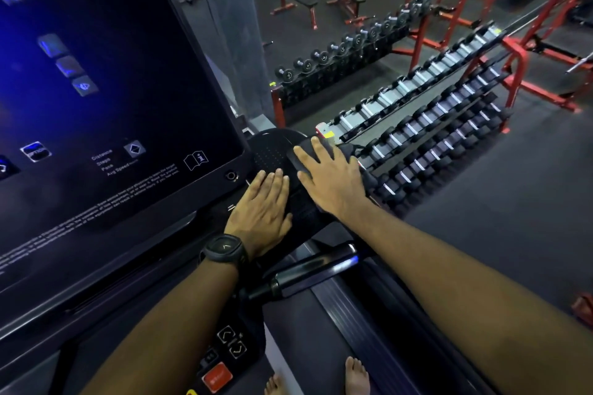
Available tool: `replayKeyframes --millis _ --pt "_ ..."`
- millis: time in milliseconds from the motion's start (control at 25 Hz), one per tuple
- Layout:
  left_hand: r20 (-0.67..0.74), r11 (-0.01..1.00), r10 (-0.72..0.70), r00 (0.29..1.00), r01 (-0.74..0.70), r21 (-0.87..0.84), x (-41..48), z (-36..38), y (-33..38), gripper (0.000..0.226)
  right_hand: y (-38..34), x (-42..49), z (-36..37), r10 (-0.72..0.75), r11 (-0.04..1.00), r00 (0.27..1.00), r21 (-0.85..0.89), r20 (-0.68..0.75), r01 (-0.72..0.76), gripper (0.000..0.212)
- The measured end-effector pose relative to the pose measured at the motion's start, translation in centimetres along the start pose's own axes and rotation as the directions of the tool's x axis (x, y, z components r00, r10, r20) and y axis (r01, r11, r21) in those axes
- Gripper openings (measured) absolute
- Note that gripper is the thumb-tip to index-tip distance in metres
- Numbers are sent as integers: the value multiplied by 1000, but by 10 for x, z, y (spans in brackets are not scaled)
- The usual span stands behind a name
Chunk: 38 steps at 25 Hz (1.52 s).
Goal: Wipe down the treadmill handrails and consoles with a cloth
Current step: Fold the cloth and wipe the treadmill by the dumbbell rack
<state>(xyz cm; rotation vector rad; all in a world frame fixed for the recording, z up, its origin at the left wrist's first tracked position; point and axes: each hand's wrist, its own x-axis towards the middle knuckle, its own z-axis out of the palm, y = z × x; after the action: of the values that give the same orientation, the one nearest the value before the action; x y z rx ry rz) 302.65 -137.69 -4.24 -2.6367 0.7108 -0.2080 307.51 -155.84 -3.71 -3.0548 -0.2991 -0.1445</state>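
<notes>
A dark cloth [303,202] lies on the right side tray of the treadmill console [272,151], beside the big touchscreen [106,90]. My right hand [330,176] presses flat on the cloth with its fingers spread. Just left of it, my left hand [261,205], with a black watch on the wrist, lies flat with straight fingers on the cloth's near edge and the console. Below the hands, a black handrail [314,272] with a glossy grip juts out to the right.
A red stop button [218,377] and arrow keys sit on the lower console. My bare feet [356,375] stand on the treadmill belt. To the right, a red dumbbell rack [426,125], benches and red squat racks fill the gym floor.
</notes>
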Motion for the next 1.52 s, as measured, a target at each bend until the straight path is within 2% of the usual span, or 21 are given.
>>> replayKeyframes --millis 80,120,200,280,400,440,480,560,640,720,800,840,920,1080,1240,1360,1440,1520 --pt "-25 1000 -5 1000 5 -8 1 2 0 72 7 -14 5 -105 993 992 -68 -68 100 55" --pt "-37 1000 -10 999 9 -15 2 2 -1 72 7 -4 5 -116 993 991 -41 -66 113 55" --pt "-44 1000 -8 999 7 -30 2 2 -1 72 -3 31 -2 -4 997 999 76 31 2 54" --pt "-47 1000 -7 999 6 -26 1 2 -1 72 -14 48 -8 76 989 992 120 97 -87 55" --pt "-14 1000 -4 1000 4 -25 1 3 -1 73 -11 23 5 -64 998 998 21 -12 64 55" --pt "-26 1000 -7 1000 6 -12 3 4 -2 73 -9 24 3 -86 996 996 36 -14 87 55" --pt "-20 1000 -13 1000 12 -10 3 4 -3 73 -6 37 3 -77 993 997 86 -4 77 55" --pt "9 1000 -13 1000 13 -14 1 3 -1 73 -10 68 -11 36 980 992 189 123 -59 56" --pt "25 999 -21 999 22 -25 0 2 0 73 -10 67 -14 111 968 975 201 190 -150 57" --pt "34 999 -24 999 25 -32 1 3 -1 74 -3 28 -2 145 983 985 103 94 -155 57" --pt "38 999 -32 999 33 -26 3 2 -2 74 2 4 0 115 993 993 8 10 -115 56" --pt "55 999 -36 998 37 -31 3 2 -2 75 7 8 1 99 995 995 23 12 -99 56" --pt "69 998 -38 997 41 -43 1 1 0 75 8 14 -11 125 985 987 107 102 -135 56" --pt "83 997 -41 996 46 -54 0 -1 -1 73 17 -35 2 93 995 995 -23 -44 -94 60" --pt "77 998 -43 996 47 -52 -1 -2 0 74 9 -18 -14 146 989 988 24 49 -147 60" --pt "56 995 -65 996 68 -66 -1 -5 2 72 15 -53 -2 58 994 998 -87 -36 -61 65" --pt "57 992 -45 997 52 -117 1 -6 7 72 21 -65 -2 50 995 998 -88 -43 -53 66" --pt "109 972 -28 994 52 -228 1 -10 21 74 21 -48 -12 131 991 991 -11 19 -131 65"
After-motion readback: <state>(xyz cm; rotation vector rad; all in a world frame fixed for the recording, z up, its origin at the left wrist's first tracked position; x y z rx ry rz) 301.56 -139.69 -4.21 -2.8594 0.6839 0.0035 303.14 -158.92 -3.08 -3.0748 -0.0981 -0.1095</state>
